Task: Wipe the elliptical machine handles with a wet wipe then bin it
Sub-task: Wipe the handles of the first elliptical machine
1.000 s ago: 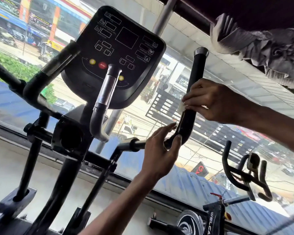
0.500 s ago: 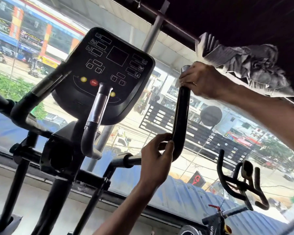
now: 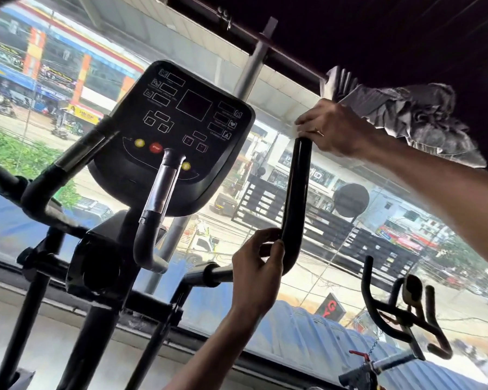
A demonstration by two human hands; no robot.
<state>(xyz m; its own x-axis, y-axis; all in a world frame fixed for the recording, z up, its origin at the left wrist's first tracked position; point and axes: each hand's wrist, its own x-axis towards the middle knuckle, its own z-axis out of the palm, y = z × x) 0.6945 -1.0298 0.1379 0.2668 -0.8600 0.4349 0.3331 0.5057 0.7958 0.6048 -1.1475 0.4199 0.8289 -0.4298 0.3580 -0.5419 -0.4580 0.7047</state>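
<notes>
One handle (image 3: 296, 192): right grip (image 3: 330, 128) clasps top, left grip (image 3: 257, 274) holds bend.

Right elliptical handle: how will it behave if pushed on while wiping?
Probably rigid: the black handle shows no flex under the right hand gripping its top. It is likely to swing if pushed, since the left hand holds its lower bend as if bracing it. Its glossy surface may be slippery once wet.
</notes>
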